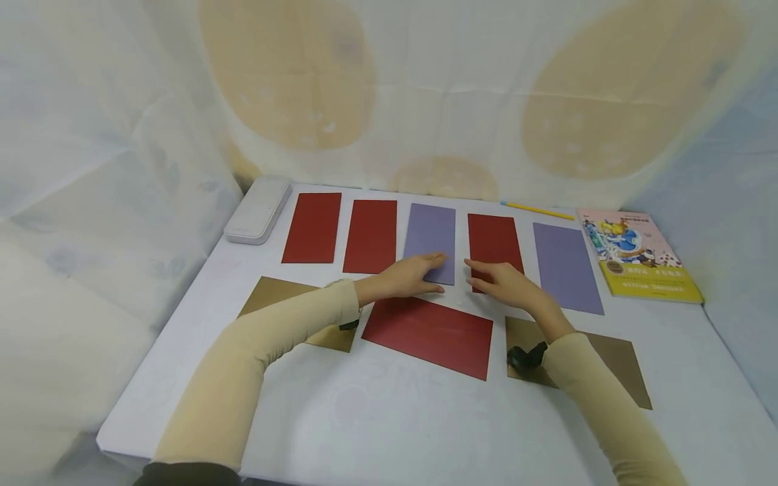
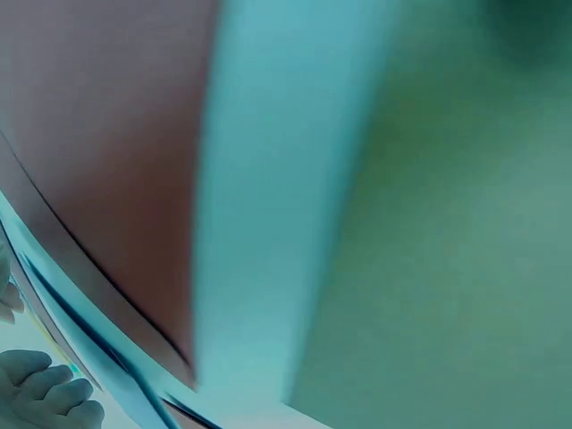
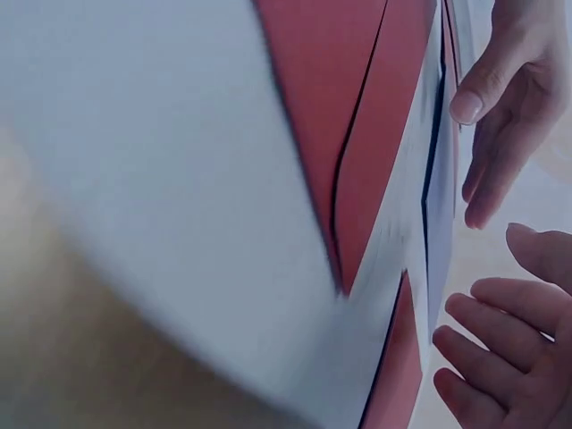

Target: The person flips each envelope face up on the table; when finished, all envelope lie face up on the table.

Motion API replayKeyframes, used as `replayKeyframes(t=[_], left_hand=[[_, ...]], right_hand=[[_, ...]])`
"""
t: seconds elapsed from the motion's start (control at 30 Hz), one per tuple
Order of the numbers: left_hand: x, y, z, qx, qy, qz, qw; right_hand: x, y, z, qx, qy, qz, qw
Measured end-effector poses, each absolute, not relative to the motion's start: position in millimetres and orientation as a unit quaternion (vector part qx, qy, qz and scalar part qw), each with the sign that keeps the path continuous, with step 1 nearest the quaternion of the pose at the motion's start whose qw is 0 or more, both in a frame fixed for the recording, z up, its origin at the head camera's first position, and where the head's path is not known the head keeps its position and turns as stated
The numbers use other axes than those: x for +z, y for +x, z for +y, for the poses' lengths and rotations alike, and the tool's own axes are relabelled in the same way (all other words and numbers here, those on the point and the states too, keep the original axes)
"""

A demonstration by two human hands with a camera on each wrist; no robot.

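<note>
My left hand hovers over or rests on the near end of a purple rectangular card in the middle of the back row; contact cannot be told. To its right, my right hand reaches over the near end of a red card. In the right wrist view, the fingers of the right hand are extended and hold nothing, facing the left hand. Just in front of both hands lies another red card, turned sideways. Forearms partly cover a gold card and a second gold card.
Farther left in the back row are two red cards, one outer and one inner. A second purple card is at right, near a picture book. A pencil and a white case lie along the back of the white table.
</note>
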State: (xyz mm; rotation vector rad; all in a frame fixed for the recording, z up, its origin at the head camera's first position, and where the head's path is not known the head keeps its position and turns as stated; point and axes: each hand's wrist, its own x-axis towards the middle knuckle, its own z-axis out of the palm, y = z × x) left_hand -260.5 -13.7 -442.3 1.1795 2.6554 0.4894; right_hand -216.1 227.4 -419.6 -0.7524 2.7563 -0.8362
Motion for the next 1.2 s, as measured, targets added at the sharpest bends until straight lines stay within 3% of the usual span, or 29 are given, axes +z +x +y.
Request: replayKeyframes(t=[0.63,1.2], left_hand=[[-448.1,-272.6,-50.5,0.158,0.350,0.920,0.079],[-450.6,-278.3,-48.1,0.177,0.348,0.918,0.073]], right_hand=[[-430.3,-236.2,193.5,-0.252,-0.240,0.931,0.109],[-423.6,-236.2,200.4,-0.354,-0.210,0.904,0.113]])
